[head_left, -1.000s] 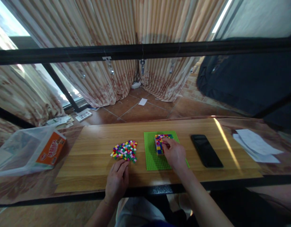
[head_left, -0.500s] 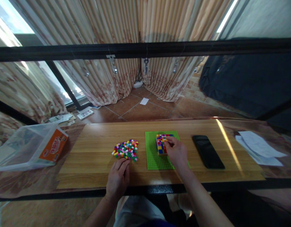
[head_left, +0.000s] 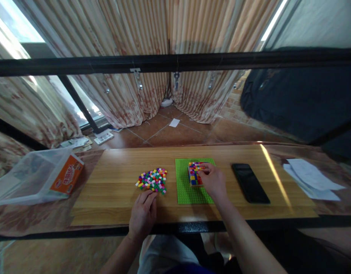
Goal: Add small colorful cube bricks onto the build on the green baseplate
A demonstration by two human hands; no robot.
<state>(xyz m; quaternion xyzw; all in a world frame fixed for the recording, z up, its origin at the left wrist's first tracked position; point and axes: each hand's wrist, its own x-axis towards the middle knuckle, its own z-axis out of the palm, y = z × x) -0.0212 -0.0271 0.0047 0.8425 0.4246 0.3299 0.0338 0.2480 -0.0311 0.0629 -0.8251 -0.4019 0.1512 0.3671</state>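
Note:
A green studded baseplate (head_left: pixel 181 196) lies on the wooden board, and on it sits a square block of small multicoloured bricks (head_left: pixel 194 175). My right hand (head_left: pixel 213 180) is over the right side of this block, thumb and fingertips pinched together at its top. Whatever is between those fingertips is too small to make out. To the left is a loose pile of tiny coloured bricks (head_left: pixel 153 180). At the pile's near edge rests my left hand (head_left: pixel 143 211), fingers curled and pressed together, their undersides hidden.
A black phone (head_left: pixel 250 183) lies right of the baseplate on the wooden board (head_left: pixel 112 198). Farther right are white papers (head_left: pixel 313 179). A clear plastic box (head_left: pixel 35 177) with an orange label stands at the left. A dark metal bar (head_left: pixel 175 62) crosses beyond the table.
My right hand stays at the brick block with barely any shift. My left hand remains beside the pile. The whole view has moved very slightly.

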